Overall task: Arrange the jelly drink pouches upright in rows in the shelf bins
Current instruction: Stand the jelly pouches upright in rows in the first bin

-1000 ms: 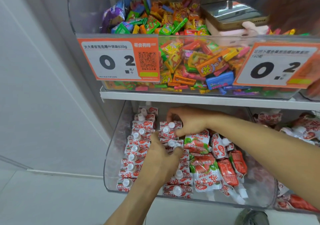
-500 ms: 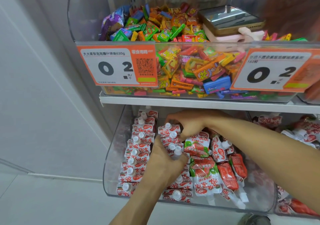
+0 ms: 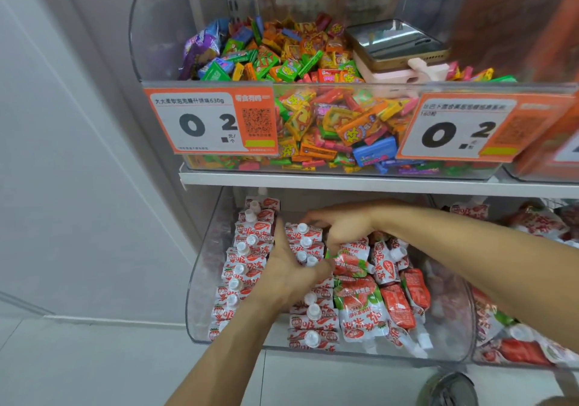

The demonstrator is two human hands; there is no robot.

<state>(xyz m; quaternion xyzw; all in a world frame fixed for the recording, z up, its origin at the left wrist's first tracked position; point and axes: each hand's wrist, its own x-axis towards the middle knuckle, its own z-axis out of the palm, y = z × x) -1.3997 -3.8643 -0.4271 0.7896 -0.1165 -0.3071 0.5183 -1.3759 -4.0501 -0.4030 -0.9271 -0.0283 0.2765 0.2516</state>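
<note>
Red and white jelly drink pouches with white caps fill the clear lower bin (image 3: 200,296). A left row of upright pouches (image 3: 242,268) runs front to back. A second row (image 3: 305,242) stands beside it. My left hand (image 3: 288,274) grips the middle of that second row, fingers wrapped around several pouches. My right hand (image 3: 341,224) reaches in from the right and holds the back pouches of the same row, fingers curled over them. Loose pouches (image 3: 360,308) lie flat in the bin's right half.
An upper bin (image 3: 150,36) holds mixed wrapped candies, with a phone (image 3: 391,42) lying on top. Two orange price tags (image 3: 213,120) hang on its front. Another bin of pouches (image 3: 532,336) sits to the right. A white wall is at left.
Both hands have squeezed the second row together. My left hand slid further back along the row, and my right hand curled lower over the back pouches.
</note>
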